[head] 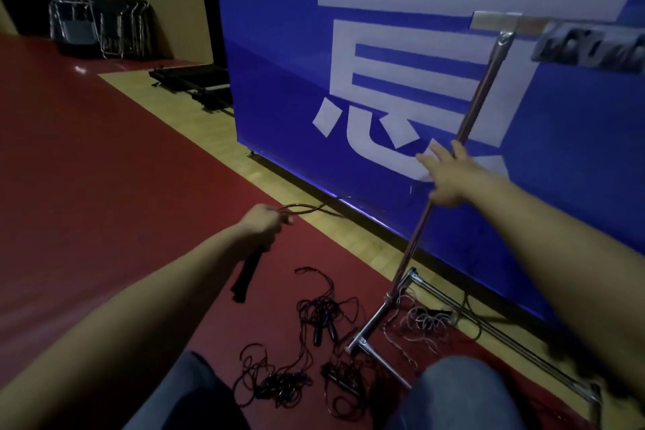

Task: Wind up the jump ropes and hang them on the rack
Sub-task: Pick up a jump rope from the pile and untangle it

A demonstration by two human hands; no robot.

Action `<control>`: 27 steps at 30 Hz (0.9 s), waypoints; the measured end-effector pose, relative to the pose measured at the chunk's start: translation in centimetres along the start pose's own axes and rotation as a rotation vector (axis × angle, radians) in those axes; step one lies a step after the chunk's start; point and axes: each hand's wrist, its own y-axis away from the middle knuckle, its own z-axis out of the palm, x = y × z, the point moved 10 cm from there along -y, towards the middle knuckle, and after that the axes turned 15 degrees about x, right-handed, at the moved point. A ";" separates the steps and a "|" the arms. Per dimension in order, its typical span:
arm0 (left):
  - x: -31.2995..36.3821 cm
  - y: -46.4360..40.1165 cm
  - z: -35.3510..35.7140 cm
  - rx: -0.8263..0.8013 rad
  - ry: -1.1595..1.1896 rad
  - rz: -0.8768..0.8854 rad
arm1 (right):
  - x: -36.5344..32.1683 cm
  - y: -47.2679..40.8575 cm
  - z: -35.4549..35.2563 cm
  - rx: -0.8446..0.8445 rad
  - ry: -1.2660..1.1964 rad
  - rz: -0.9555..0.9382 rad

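Black coiled jump rope gripped in left hand, handles hanging down.
Right hand, fingers spread, touches the slanted steel rack pole up-right.

large white character "晨" on blue banner, top cropped

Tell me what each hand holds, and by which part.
The left hand grips a jump rope at its black handles, with the cord looping out past the fist. The right hand holds nothing; its open fingers are at the rack's pole.
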 end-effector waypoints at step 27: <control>-2.3 4.1 11.2 -0.397 -0.130 0.440 | -12.5 7.4 13.4 -0.078 -1.127 0.164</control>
